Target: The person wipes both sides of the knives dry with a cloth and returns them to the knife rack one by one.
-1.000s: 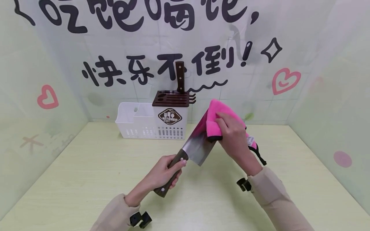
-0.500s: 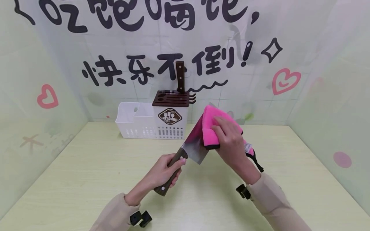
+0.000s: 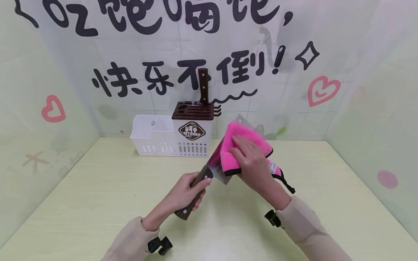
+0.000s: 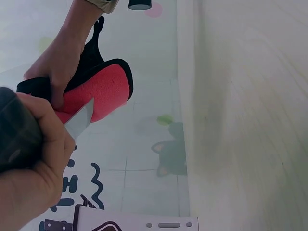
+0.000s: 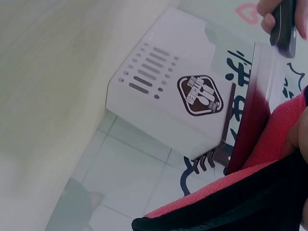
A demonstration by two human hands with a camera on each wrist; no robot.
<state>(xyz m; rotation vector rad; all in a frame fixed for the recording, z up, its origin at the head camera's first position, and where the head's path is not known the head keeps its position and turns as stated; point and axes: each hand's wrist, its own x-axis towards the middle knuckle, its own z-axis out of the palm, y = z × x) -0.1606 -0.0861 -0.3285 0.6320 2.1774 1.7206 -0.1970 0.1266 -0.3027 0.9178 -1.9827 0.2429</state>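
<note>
My left hand [image 3: 186,194] grips the dark handle [image 3: 197,194] of a broad-bladed cleaver, held tilted above the table with its blade [image 3: 219,173] up and to the right. My right hand [image 3: 253,163] holds a pink cloth [image 3: 243,139] with black edging against the blade, covering its middle; the blade's far corner shows past the cloth. In the left wrist view, the blade [image 4: 82,119] meets the cloth [image 4: 103,91]. The right wrist view shows the blade [image 5: 255,103] reflecting pink beside the cloth [image 5: 276,132].
Behind the hands, a white holder [image 3: 156,145] with open compartments stands on the table [image 3: 107,203] near the back wall. Its brown slotted top [image 3: 192,111] holds an upright brown-handled knife [image 3: 204,87], and hooks stick out on its right. Walls rise at the back and both sides.
The right hand and the cloth have moved down and left along the blade, nearer the handle, uncovering the blade's far corner. The left hand has kept its grip, nearly in place.
</note>
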